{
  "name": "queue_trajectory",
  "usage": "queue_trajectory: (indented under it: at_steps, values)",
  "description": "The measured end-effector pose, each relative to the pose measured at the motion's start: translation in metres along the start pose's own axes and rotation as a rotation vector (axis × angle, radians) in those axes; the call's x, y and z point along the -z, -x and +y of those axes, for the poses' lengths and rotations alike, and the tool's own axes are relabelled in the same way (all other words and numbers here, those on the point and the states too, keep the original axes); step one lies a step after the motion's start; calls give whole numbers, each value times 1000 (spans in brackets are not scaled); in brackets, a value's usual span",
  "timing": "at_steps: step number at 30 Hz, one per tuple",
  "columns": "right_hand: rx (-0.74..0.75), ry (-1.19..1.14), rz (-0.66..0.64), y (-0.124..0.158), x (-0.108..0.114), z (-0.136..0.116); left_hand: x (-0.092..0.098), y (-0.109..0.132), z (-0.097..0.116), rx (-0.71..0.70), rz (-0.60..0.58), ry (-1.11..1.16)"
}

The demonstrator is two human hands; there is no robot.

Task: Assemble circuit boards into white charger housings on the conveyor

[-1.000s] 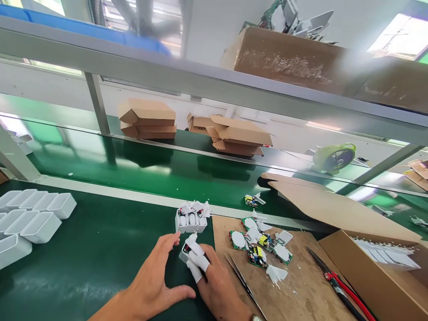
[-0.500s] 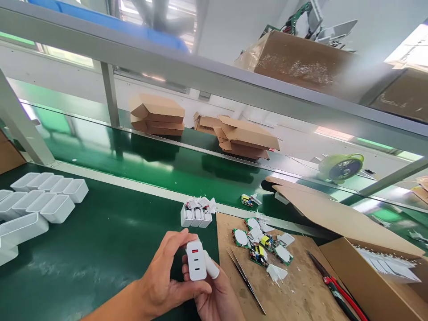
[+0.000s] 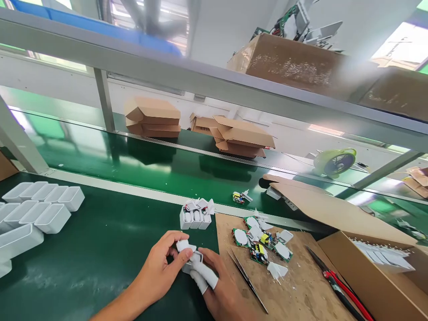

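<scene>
Both my hands meet low over the green mat around a small white charger housing [image 3: 187, 255]. My left hand [image 3: 159, 272] pinches its upper end with thumb and fingers. My right hand [image 3: 219, 287], with white finger cots on two fingers, grips its lower side. Just beyond them stands a short row of white charger housings [image 3: 195, 216] with parts sticking out of the tops. To the right, on a brown board [image 3: 301, 285], lie several green circuit boards [image 3: 262, 243], a white plug piece [image 3: 277, 270] and tweezers [image 3: 246, 281].
White empty shells [image 3: 36, 213] are lined up at the left. Red-handled cutters [image 3: 337, 285] and an open cardboard box [image 3: 377, 267] sit at the right. A green conveyor belt [image 3: 150, 165] runs behind, with a loose circuit board [image 3: 239, 197], folded cartons [image 3: 154, 118] and a small fan [image 3: 334, 161] beyond.
Half a second ago my left hand held the charger upright with its port face toward me; now it is lowered and turned over between both hands near the mat.
</scene>
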State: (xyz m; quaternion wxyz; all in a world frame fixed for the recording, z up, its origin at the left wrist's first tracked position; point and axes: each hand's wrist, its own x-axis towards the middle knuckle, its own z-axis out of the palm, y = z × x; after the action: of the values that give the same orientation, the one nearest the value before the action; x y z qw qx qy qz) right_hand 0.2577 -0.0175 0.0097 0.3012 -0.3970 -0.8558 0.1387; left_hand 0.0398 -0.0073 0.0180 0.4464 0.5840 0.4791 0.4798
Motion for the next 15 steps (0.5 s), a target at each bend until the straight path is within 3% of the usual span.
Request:
queue_trajectory:
  at_steps: [11,15]
  values:
    - [-21,20,-100,1,11,-12,-8,5,-1,18,-56,123]
    - [-172,-79,-121,6,6,-10,-5,10,-10,121,-108,105]
